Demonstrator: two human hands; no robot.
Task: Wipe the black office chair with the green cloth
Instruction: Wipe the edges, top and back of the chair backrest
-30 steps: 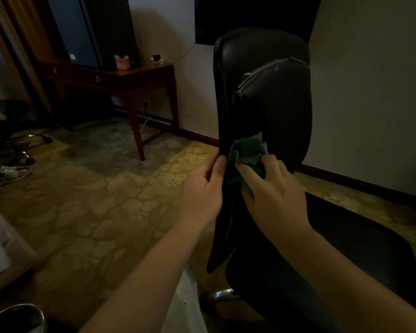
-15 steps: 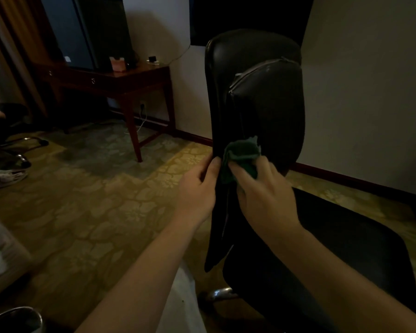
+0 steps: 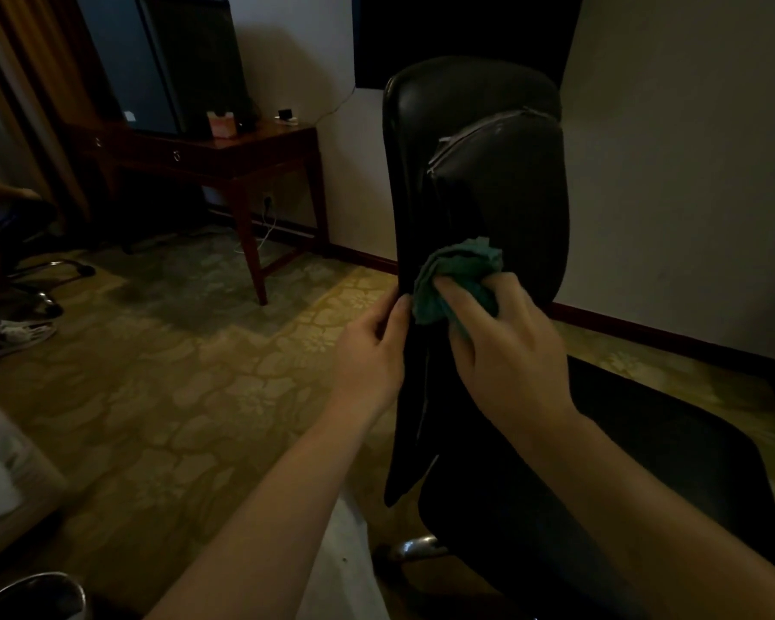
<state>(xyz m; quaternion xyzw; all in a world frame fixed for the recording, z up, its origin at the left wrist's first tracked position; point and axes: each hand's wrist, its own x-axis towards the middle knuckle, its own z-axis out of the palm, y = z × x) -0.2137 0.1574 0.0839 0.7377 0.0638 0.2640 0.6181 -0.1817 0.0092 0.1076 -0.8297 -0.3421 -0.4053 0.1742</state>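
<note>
The black office chair [image 3: 488, 181] stands in front of me, seen from its left side, with a tall leather backrest and the seat stretching to the right. My right hand [image 3: 506, 351] holds the bunched green cloth [image 3: 455, 279] and presses it against the front of the backrest at mid height. My left hand [image 3: 370, 351] grips the backrest's left edge just beside the cloth, thumb in front, the other fingers hidden behind the leather.
A dark wooden desk [image 3: 224, 149] with a pink box stands at the back left against the wall. Another chair's base [image 3: 41, 279] and a pair of shoes [image 3: 14, 333] lie at the far left. The floor is patterned carpet [image 3: 175, 373]. A chrome chair foot [image 3: 417, 545] shows below the seat.
The right hand has shifted the cloth slightly on the backrest, staying around mid height. The left hand keeps its grip on the edge. The view has moved a little.
</note>
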